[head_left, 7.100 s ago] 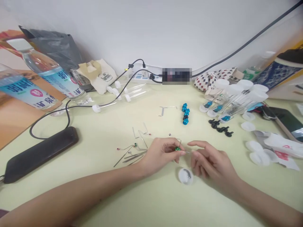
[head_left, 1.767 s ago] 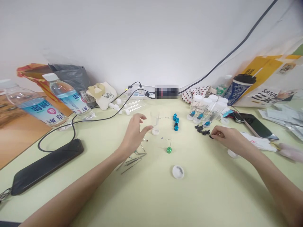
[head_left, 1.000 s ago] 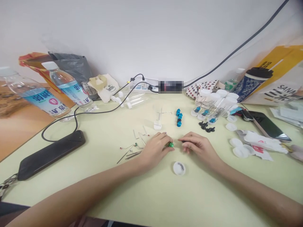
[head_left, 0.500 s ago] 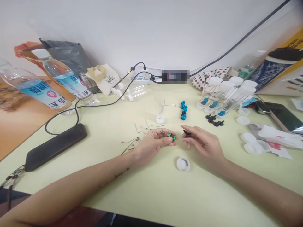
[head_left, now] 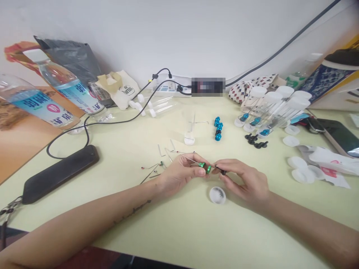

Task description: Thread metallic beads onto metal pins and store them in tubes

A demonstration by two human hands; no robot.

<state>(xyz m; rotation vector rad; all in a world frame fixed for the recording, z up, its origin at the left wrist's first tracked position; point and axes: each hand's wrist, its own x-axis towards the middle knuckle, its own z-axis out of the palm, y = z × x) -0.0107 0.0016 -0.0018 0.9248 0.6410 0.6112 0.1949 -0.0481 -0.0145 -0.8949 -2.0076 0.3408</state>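
Observation:
My left hand (head_left: 182, 172) is closed on a small shiny green metal piece (head_left: 208, 169); a thin metal rod (head_left: 190, 159) runs along its fingers toward the green. Close beside it, my right hand (head_left: 248, 181) pinches a small black piece (head_left: 223, 172) between thumb and fingers. The fingertips of both hands nearly meet; whether the two pieces touch I cannot tell. Just below lies a white cap (head_left: 217, 195) with something small and dark in it. Beyond the hands stands a row of blue metal pieces (head_left: 218, 129), one black part among them.
Several black pieces (head_left: 256, 142) lie at right, before clear tubes (head_left: 273, 108) standing on white caps. Thin bent rods and pins (head_left: 161, 163) are scattered by my left wrist. A black power bank (head_left: 60, 173), water bottles (head_left: 42, 104), a cable and a phone (head_left: 338, 134) surround the area.
My right hand has moved left and slightly down, bringing the black piece close to the green one. The view has shifted a little.

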